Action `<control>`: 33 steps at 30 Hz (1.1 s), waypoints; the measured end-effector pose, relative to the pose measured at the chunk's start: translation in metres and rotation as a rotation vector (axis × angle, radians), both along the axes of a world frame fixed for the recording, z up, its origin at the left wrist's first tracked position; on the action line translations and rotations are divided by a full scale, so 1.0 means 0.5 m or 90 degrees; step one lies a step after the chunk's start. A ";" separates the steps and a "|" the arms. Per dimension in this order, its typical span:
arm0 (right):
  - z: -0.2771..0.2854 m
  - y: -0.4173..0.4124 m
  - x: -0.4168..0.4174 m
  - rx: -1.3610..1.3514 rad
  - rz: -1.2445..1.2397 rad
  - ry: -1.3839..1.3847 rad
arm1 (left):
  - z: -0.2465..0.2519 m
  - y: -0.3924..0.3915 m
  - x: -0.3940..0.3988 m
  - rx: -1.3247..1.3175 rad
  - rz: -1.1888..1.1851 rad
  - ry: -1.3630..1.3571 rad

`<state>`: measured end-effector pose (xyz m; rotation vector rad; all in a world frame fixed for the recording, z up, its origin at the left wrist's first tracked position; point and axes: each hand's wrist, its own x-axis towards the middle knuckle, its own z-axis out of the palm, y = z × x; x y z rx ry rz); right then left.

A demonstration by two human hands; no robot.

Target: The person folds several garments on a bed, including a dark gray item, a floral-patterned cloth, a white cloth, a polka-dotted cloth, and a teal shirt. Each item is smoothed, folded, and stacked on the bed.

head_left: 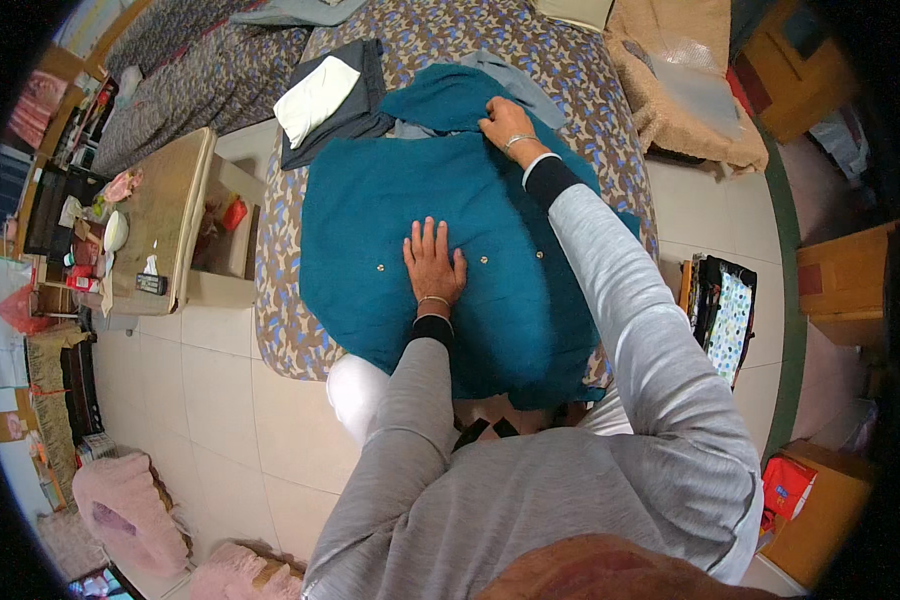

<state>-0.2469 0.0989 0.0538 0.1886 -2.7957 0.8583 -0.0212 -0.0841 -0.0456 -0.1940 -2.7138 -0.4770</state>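
A teal garment (390,195) with a few small shiny buttons is spread over the near end of a bed with a patterned cover (285,300). My left hand (435,266) presses flat on its middle, fingers apart, between two buttons. Farther up, my right hand (511,129) has its fingers curled together on the cloth near the upper teal section, which lies bunched. Grey cloth (521,82) shows from under that section. To the left, a folded white cloth (316,101) rests on folded dark clothing (367,75). The garment's near edge hangs over the bed's edge by my knees.
At the left stands a table (166,217) bearing a bowl (116,231) and small items. A chair draped in tan cloth (690,97) is at the upper right. A dotted bag (727,322) stands on the tiled floor (217,397). Pink furry seats (131,517) lie lower left.
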 end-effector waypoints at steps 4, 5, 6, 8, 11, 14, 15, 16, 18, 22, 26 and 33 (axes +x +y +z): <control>-0.040 0.005 0.041 -0.021 0.069 0.158 | -0.005 -0.002 -0.001 0.025 -0.012 0.040; -0.042 0.010 0.070 -0.040 0.107 0.201 | -0.005 -0.001 0.001 0.034 -0.011 0.047; -0.048 0.016 0.108 -0.086 0.197 0.281 | -0.003 0.000 0.000 0.044 -0.010 0.057; -0.050 0.026 0.220 -0.017 0.332 0.210 | -0.007 -0.005 -0.003 0.021 0.004 0.042; -0.091 0.072 0.356 0.252 0.636 -0.265 | 0.029 0.006 -0.001 -0.011 0.054 -0.174; 0.007 0.049 0.359 0.039 0.655 -0.510 | 0.014 -0.016 0.013 -0.013 0.078 -0.261; 0.044 0.029 0.335 -0.026 0.633 -0.552 | -0.006 -0.023 0.016 -0.007 0.076 -0.251; 0.081 0.011 0.294 0.020 0.576 -0.438 | -0.028 -0.028 0.018 0.034 0.067 -0.201; 0.104 -0.013 0.205 0.038 0.410 -0.158 | -0.053 -0.035 0.010 0.111 0.036 -0.095; -0.034 -0.005 0.029 0.162 0.205 0.229 | -0.024 -0.001 -0.008 0.009 0.015 -0.174; -0.010 -0.103 0.032 0.187 0.161 -0.092 | -0.037 -0.024 -0.001 -0.009 0.028 -0.115; -0.075 -0.090 -0.075 0.229 0.114 -0.048 | -0.072 -0.008 -0.008 0.090 0.017 -0.059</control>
